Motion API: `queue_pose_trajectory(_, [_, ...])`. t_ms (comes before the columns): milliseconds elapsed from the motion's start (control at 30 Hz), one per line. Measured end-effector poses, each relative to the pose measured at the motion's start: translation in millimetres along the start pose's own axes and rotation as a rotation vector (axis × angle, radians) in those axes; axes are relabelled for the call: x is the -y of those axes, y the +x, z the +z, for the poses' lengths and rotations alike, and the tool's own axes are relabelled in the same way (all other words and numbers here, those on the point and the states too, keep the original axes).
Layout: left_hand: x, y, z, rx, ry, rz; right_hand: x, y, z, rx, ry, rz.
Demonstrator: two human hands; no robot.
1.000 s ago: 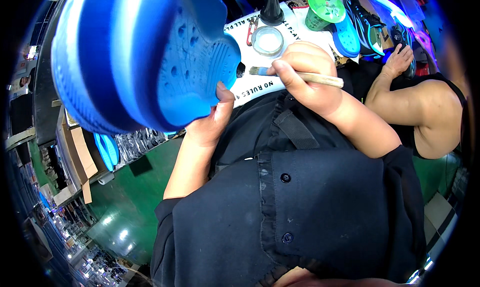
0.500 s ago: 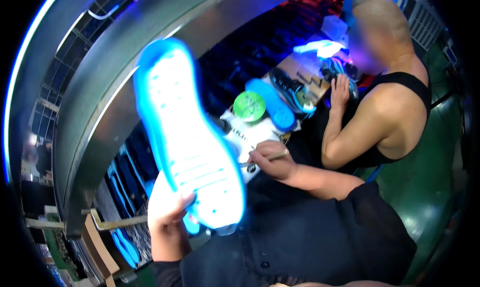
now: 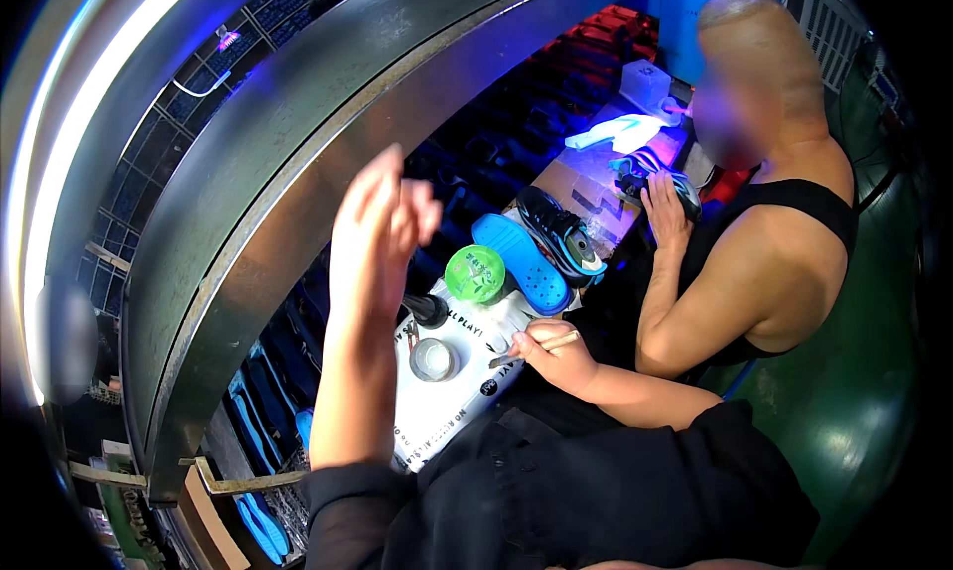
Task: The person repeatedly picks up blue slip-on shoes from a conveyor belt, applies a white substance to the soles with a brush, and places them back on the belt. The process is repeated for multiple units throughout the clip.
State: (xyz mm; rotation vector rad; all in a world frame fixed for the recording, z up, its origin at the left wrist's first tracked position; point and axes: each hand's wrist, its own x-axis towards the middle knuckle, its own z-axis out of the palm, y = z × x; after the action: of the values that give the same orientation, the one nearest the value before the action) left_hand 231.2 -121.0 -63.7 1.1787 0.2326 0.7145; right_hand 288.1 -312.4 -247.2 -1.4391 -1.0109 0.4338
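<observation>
My left hand (image 3: 382,217) is raised in front of the curved metal edge, fingers loosely apart and slightly blurred, holding nothing. A thin brush with a pale handle (image 3: 562,341) sits in the closed fingers of my right hand (image 3: 558,363), its dark tip over the white printed sheet (image 3: 452,411). On that sheet stand a small round cup (image 3: 434,359) and a black bottle-like object (image 3: 429,310). A round green-topped tub (image 3: 475,274) is farther back, beside a blue shoe sole (image 3: 521,262). Right of the sole lies a black shoe (image 3: 558,230).
A co-worker (image 3: 784,193) sits at the right, one hand on another shoe (image 3: 655,178). Beyond are a brightly lit sole (image 3: 615,131) and a translucent container (image 3: 647,85). The curved metal rim (image 3: 298,183) arches over the left. Blue soles (image 3: 263,528) lie lower left.
The bright blue sole has left my left hand and is out of sight. That hand has risen and opened. The cup is uncovered to view; my right hand still grips the brush.
</observation>
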Motion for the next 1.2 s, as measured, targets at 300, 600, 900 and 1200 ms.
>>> queue_pose_trajectory(300, [52.4, -309.2, -245.0, -0.54, 1.788, -0.31, 0.6, 1.6, 32.9, 0.1, 0.128, 0.058])
queue_pose_trajectory(600, [82.5, -350.2, -270.2, -0.516, 1.873, -0.632, 11.5, -6.7, 68.1, 0.204, 0.12, 0.056])
queue_pose_trajectory(900, [80.9, -365.5, -261.0, -0.893, -0.3, -0.583, 5.3, -15.2, 84.6, 0.222, 0.101, 0.19])
queue_pose_trajectory(1200, [51.0, -306.3, -177.5, -0.72, 0.353, -0.096, 58.8, 5.8, 111.8, 0.351, 0.248, 0.028])
